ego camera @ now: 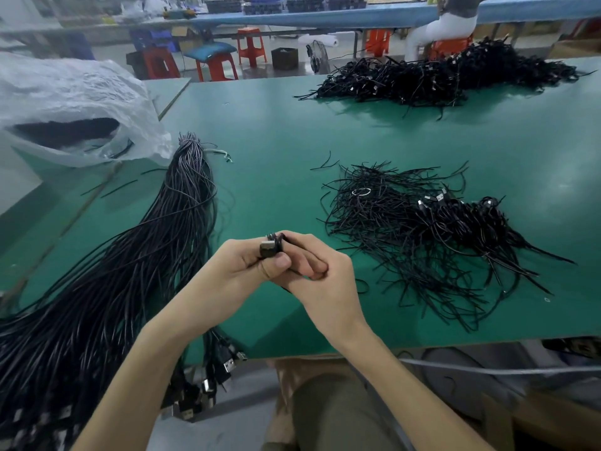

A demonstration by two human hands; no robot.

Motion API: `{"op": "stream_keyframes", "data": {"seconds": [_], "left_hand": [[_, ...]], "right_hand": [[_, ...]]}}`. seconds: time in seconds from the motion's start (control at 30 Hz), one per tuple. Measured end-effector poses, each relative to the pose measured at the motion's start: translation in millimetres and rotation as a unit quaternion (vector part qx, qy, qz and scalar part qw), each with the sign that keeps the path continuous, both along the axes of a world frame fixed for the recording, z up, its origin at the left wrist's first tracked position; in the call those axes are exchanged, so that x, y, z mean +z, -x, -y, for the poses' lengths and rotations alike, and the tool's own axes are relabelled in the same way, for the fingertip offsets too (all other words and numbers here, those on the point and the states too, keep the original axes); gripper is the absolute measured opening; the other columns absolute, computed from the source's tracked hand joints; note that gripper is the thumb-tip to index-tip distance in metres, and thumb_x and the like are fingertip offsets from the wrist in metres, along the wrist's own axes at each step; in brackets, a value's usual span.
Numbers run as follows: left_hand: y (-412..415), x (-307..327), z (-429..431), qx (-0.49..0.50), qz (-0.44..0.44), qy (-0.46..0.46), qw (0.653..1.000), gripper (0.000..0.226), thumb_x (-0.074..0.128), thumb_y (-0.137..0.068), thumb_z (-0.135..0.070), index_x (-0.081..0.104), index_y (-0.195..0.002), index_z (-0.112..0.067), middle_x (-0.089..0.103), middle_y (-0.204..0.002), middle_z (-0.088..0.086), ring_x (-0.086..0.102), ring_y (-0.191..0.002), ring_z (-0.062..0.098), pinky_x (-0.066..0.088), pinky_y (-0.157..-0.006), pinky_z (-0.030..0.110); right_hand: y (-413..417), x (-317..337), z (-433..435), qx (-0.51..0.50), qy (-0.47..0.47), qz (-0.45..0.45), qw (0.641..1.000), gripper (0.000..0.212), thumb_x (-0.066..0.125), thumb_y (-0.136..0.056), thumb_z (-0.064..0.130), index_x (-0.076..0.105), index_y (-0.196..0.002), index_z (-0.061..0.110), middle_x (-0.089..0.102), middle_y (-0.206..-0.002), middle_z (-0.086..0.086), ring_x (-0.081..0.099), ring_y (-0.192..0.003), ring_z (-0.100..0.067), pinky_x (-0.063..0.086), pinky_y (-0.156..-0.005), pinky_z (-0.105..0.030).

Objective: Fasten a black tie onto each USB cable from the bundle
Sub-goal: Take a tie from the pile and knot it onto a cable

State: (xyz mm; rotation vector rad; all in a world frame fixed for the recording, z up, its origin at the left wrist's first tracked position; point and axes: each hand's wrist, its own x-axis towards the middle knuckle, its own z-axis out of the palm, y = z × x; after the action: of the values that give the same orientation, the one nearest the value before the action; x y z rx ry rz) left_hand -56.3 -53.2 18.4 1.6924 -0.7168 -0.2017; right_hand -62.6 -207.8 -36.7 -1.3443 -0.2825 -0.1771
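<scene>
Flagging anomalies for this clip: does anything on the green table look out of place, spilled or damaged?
No visible damage. The cable bundle overhangs the near edge of the table, plugs dangling. A few loose ties lie apart from the tie pile, left of the bundle.

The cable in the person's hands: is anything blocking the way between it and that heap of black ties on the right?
Nothing visible does. The left hand and right hand grip the coiled cable over the green table, and only bare tabletop lies between it and the heap of black ties to its right.
</scene>
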Motion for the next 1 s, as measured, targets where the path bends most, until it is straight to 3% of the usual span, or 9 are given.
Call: {"op": "stream_keyframes", "data": {"seconds": [0.1, 0.27, 0.37, 0.5, 0.63, 0.73, 0.87, 1.0], "left_hand": [[1.8, 1.7, 3.3, -0.006, 0.004, -0.003, 1.0, 0.027, 0.046, -0.103, -0.007, 0.071, -0.104, 0.001, 0.075, -0.113, 0.013, 0.069, -0.115, 0.029, 0.051, -0.1, 0.032], [0.3, 3.4, 3.2, -0.039, 0.004, 0.004, 0.999, 0.028, 0.043, -0.103, -0.005, 0.07, -0.108, 0.002, 0.074, -0.119, 0.011, 0.067, -0.119, 0.027, 0.05, -0.101, 0.03], [1.2, 3.3, 4.0, -0.04, 0.002, 0.019, 0.999, 0.028, 0.043, -0.103, -0.005, 0.07, -0.107, 0.002, 0.075, -0.116, 0.011, 0.069, -0.116, 0.027, 0.051, -0.099, 0.028], [1.6, -3.4, 9.0, -0.014, -0.001, 0.047, 0.999, 0.027, 0.046, -0.103, -0.009, 0.07, -0.102, 0.003, 0.077, -0.109, 0.012, 0.072, -0.108, 0.027, 0.054, -0.095, 0.028], [-6.7, -15.8, 12.2, -0.01, -0.019, 0.073, 0.997, 0.028, 0.048, -0.104, -0.014, 0.07, -0.097, 0.0, 0.076, -0.107, 0.016, 0.072, -0.107, 0.03, 0.054, -0.093, 0.028], [-20.8, -32.7, 18.3, 0.026, -0.067, 0.094, 0.993, 0.027, 0.048, -0.103, -0.016, 0.067, -0.092, -0.001, 0.076, -0.105, 0.016, 0.072, -0.106, 0.029, 0.052, -0.094, 0.028], [-41.2, -50.0, 21.9, 0.031, -0.186, 0.144, 0.972, 0.027, 0.049, -0.104, -0.017, 0.067, -0.091, -0.002, 0.073, -0.106, 0.019, 0.07, -0.102, 0.028, 0.053, -0.091, 0.029], [-51.7, -60.3, 19.4, 0.048, -0.266, 0.155, 0.95, 0.029, 0.054, -0.104, -0.025, 0.073, -0.093, -0.006, 0.073, -0.096, 0.016, 0.069, -0.087, 0.024, 0.057, -0.079, 0.028]], "right_hand": [[3.2, 0.5, 1.6, 0.006, -0.042, 0.004, 0.999, 0.038, 0.08, -0.077, -0.004, 0.075, -0.111, 0.013, 0.077, -0.102, -0.004, 0.071, -0.092, -0.01, 0.057, -0.081, -0.021], [8.1, 6.1, -0.8, 0.034, -0.107, -0.008, 0.994, 0.036, 0.075, -0.078, -0.01, 0.077, -0.106, 0.012, 0.078, -0.099, -0.001, 0.073, -0.091, -0.01, 0.058, -0.077, -0.021], [10.9, 7.2, -2.9, 0.022, -0.112, -0.011, 0.993, 0.036, 0.078, -0.077, -0.004, 0.078, -0.099, 0.025, 0.077, -0.095, 0.002, 0.073, -0.089, -0.008, 0.058, -0.076, -0.02], [11.8, 5.8, -3.7, 0.001, -0.105, -0.013, 0.994, 0.03, 0.083, -0.075, 0.014, 0.078, -0.101, 0.03, 0.078, -0.096, 0.003, 0.073, -0.09, -0.008, 0.058, -0.078, -0.021], [5.2, -2.2, -4.3, -0.002, -0.114, -0.031, 0.993, 0.029, 0.083, -0.078, 0.014, 0.079, -0.101, 0.03, 0.079, -0.1, 0.001, 0.074, -0.095, -0.01, 0.058, -0.08, -0.022], [-13.3, -9.5, 0.6, -0.004, -0.084, -0.062, 0.995, 0.029, 0.077, -0.08, 0.004, 0.078, -0.1, 0.024, 0.079, -0.099, 0.001, 0.073, -0.093, -0.009, 0.058, -0.081, -0.022], [-37.8, -19.8, 10.5, 0.003, 0.042, -0.081, 0.996, 0.03, 0.073, -0.085, -0.006, 0.07, -0.111, 0.008, 0.077, -0.098, 0.001, 0.071, -0.092, -0.008, 0.055, -0.086, -0.022], [-44.0, -27.6, 6.2, 0.014, 0.097, -0.102, 0.99, 0.042, 0.08, -0.083, -0.001, 0.065, -0.121, 0.009, 0.076, -0.108, -0.003, 0.072, -0.1, -0.011, 0.057, -0.092, -0.026]]}}
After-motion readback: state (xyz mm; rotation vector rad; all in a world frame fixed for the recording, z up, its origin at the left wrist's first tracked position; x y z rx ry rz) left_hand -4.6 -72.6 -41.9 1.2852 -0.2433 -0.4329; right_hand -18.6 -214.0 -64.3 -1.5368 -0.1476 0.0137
